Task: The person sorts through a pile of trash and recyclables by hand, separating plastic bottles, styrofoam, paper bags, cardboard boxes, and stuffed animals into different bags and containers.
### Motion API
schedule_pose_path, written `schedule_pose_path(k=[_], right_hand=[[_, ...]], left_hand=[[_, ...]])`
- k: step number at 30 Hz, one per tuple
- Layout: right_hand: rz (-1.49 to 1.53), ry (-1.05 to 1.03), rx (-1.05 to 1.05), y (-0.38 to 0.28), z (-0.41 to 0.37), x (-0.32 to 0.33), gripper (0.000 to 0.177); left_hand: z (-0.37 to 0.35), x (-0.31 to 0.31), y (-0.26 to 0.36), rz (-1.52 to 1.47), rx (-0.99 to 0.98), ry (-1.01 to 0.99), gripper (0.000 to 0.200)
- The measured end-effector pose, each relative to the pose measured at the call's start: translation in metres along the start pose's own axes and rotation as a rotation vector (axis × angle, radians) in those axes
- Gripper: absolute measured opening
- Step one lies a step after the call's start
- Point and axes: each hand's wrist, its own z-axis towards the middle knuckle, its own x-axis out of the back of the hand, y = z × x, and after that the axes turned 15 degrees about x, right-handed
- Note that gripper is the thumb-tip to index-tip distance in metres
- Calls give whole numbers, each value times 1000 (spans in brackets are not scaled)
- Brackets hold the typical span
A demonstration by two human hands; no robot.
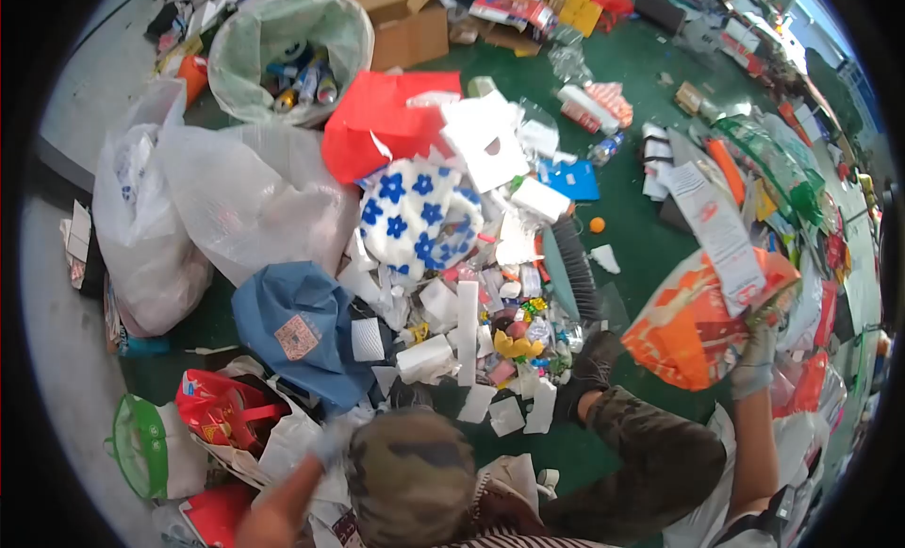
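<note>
At the right, my right hand (754, 361), in a pale glove, is closed on the edge of an orange and white plastic bag (674, 336). A long white printed strip (714, 229) overlaps the top of this bag. My left hand (332, 442), also gloved, is low on the left beside my knee and smeared by motion, its fingers unclear. Close by it are a white bag (287, 446) and a red bag (222, 406). In front of my legs lies a heap of mixed scraps: white foam pieces (468, 331), a yellow scrap (517, 347) and a blue-flowered white cloth (401, 213).
A lined bin (222, 72) holding cans stands at the back left, near filled clear bags (151, 246) and a blue bag (306, 331). Red fabric (377, 114), a cardboard box (410, 39) and an orange ball (597, 224) lie ahead. More waste is piled along the right.
</note>
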Motion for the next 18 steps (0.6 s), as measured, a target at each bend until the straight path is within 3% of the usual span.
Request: schedule_pose_path(k=[2, 5, 7, 10, 11, 14, 15, 17, 18], right_hand=[[74, 25, -176, 21, 15, -9, 37], [-101, -75, -184, 71, 17, -39, 38], [-163, -70, -331, 122, 22, -46, 40], [-235, -350, -329, 153, 27, -99, 23], [-247, -354, -335, 157, 31, -114, 23], [-308, -561, -419, 157, 48, -130, 24], [-306, -542, -409, 140, 42, -146, 24], [-475, -472, -624, 101, 28, -175, 30], [-407, -538, -559, 98, 19, -158, 32]], left_hand=[[-45, -36, -86, 141, 229, -9, 38], [-113, -69, -127, 238, 383, -35, 38], [-135, -77, -131, 263, 420, -45, 39], [-145, -80, -125, 291, 453, -59, 39], [-143, -80, -121, 304, 457, -66, 39], [-129, -73, -105, 360, 439, -83, 39], [-122, -69, -99, 377, 426, -88, 39], [-105, -61, -86, 409, 394, -95, 40], [-95, -58, -76, 423, 375, -104, 40]])
